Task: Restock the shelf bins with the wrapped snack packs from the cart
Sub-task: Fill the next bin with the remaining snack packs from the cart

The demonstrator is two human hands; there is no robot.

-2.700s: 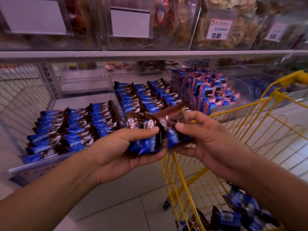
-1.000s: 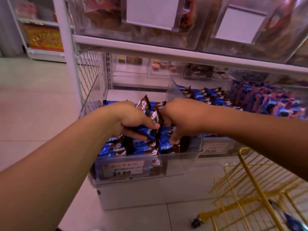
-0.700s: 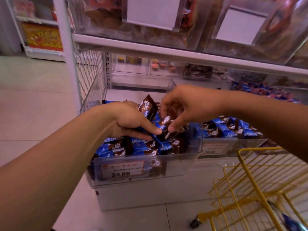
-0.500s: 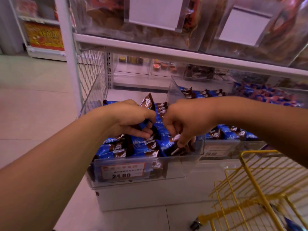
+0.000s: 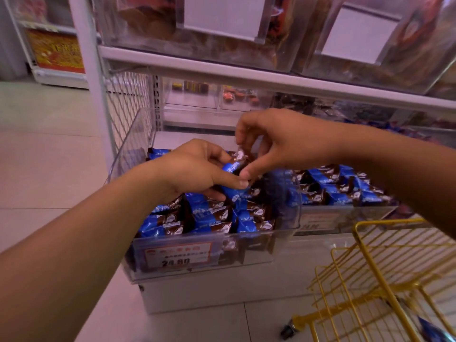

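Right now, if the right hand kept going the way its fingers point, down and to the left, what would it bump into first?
Probably the left hand: the right hand pinches a snack pack right beside its thumb. Depth is unclear.

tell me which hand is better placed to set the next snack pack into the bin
Right. The right hand already pinches a snack pack just above the clear bin, while the left hand grips the remaining packs.

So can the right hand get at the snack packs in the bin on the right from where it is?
Probably yes. The right hand hovers above the clear divider, and the right bin is open-topped, but it already pinches a snack pack.
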